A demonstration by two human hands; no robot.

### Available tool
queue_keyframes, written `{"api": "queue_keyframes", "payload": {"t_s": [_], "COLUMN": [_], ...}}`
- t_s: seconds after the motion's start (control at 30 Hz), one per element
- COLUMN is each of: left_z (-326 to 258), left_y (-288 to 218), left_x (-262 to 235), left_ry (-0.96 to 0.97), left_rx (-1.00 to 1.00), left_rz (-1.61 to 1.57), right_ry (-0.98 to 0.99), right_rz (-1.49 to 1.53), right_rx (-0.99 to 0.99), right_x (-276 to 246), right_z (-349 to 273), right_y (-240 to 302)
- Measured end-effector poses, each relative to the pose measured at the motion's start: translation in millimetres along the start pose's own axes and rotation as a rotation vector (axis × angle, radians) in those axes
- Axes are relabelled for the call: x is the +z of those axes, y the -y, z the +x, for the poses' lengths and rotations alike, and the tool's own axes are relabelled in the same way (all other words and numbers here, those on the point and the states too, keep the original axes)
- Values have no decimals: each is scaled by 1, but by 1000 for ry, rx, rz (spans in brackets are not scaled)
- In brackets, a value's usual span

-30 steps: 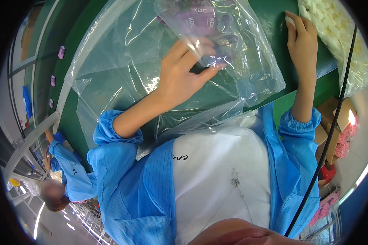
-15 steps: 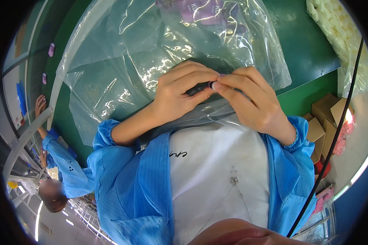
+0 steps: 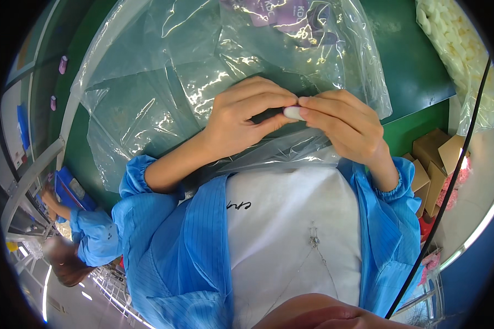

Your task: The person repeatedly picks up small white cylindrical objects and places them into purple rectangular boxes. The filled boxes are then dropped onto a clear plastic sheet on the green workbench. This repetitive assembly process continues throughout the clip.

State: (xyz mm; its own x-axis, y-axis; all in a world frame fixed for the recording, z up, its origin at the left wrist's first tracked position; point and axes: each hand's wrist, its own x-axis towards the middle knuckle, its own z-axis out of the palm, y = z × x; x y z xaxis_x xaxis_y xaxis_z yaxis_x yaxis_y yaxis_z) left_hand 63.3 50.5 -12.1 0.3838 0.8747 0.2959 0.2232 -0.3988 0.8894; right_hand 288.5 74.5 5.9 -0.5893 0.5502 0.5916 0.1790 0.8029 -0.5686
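White and rounded, a small piece (image 3: 293,113) is pinched in the fingers of the right hand (image 3: 350,125), above a clear bag (image 3: 142,104). The left hand (image 3: 237,112) curls beside it; whether its fingers grip anything is hidden.

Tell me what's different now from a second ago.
The right hand, holding a small white piece, has come left and toward the body. The left hand has drawn back from the purple packs, so both hands' fingertips now meet before the chest. The clear bag remains spread on the table, the bag of white pieces at the right.
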Motion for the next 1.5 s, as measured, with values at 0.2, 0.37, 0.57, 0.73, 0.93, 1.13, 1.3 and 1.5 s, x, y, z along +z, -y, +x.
{"api": "queue_keyframes", "payload": {"t_s": [0.2, 0.37, 0.57, 0.73, 0.93, 1.13, 1.3, 1.5], "left_z": [2, 0, -3, -14, -29, -45, 27, 18], "left_y": [0, 5, -5, 27, 130, 171, 42, -4], "left_x": [2, 0, -19, -159, -395, -409, -175, -23], "left_ry": [-25, -36, 37, -497, -475, -484, -375, -115], "left_rx": [19, 51, 42, -110, -392, -214, 93, -113], "left_rz": [12, 20, 81, 713, 792, 1563, 1224, 682], "right_ry": [19, 135, 22, -248, -379, -276, 0, -21], "right_rz": [-107, -180, -81, -435, -572, -1039, -1350, -1287], "right_rx": [-54, -157, -130, 46, 665, 621, 770, 720], "right_x": [-1, -6, -11, -55, -110, -140, -143, -124], "right_z": [1, 1, 5, 3, 23, 29, -2, 6], "right_y": [3, 2, -2, -34, -105, -146, -160, -153]}}
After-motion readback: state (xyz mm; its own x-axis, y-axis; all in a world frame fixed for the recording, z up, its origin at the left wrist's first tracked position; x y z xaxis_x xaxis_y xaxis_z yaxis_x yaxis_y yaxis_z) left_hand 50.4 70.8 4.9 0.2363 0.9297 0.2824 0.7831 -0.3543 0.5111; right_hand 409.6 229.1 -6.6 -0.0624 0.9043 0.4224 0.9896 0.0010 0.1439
